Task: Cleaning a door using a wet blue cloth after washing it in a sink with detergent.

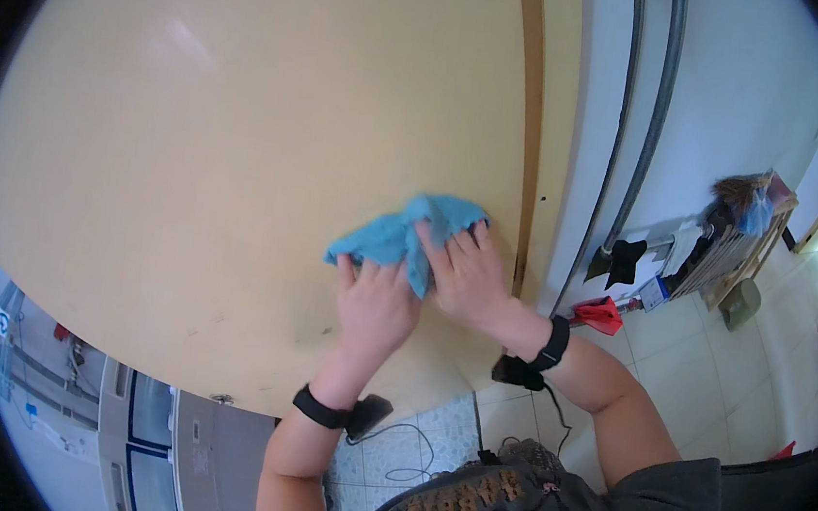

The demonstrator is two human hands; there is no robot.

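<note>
A blue cloth (381,238) lies bunched against a large pale yellow door (203,160), near the door's right edge. My left hand (377,306) presses the cloth's left part, its fingers curled into the fabric. Close beside it, my right hand (470,278) grips the right part, with a fold of cloth raised between the two hands. Some fingertips are hidden in the fabric. Each wrist wears a black strap with a small dark box and a cable.
The yellow door frame (557,103) runs along the right, beside a white wall with grey pipes (657,112). A broom (738,190), a red cloth (599,315) and a wooden rack stand farther right on the tiled floor. A white cabinet (207,452) is at lower left, near the door's lock (221,399).
</note>
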